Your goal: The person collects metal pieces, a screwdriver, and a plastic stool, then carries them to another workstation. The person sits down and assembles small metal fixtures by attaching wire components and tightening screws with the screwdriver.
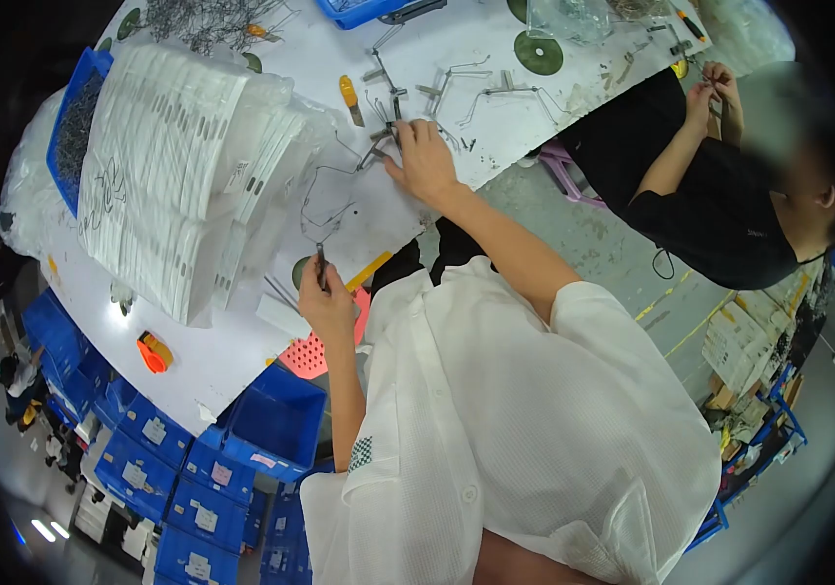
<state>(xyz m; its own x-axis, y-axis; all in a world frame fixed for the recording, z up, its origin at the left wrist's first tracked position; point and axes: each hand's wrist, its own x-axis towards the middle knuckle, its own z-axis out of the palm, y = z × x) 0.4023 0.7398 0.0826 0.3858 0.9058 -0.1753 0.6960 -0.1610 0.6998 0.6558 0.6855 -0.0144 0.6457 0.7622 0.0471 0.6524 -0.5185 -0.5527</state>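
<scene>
The left hand (328,300) is curled around a dark, slim tool (321,257), gripping it at the near edge of the white surface (481,27). A bent wire frame (321,226) lies directly beyond the tool tip and extends toward the right hand; whether tool and wire are in contact cannot be determined. The right hand (424,164) is positioned farther out, fingers lowered against a dark metal fitting (395,127) among thin wires; whether the fingers are closed on the fitting cannot be determined. Further bent wire pieces (509,91) lie on the surface beyond the right hand. A yellow cutter knife (349,95) lies near the fitting, and a green disc (538,54) lies toward the far edge. To the left, plastic-wrapped white panels (169,146) are stacked beside a blue tray (71,132). An orange tape measure (154,352) rests near the left edge. At right, a co-worker (729,219) holds both hands together.
</scene>
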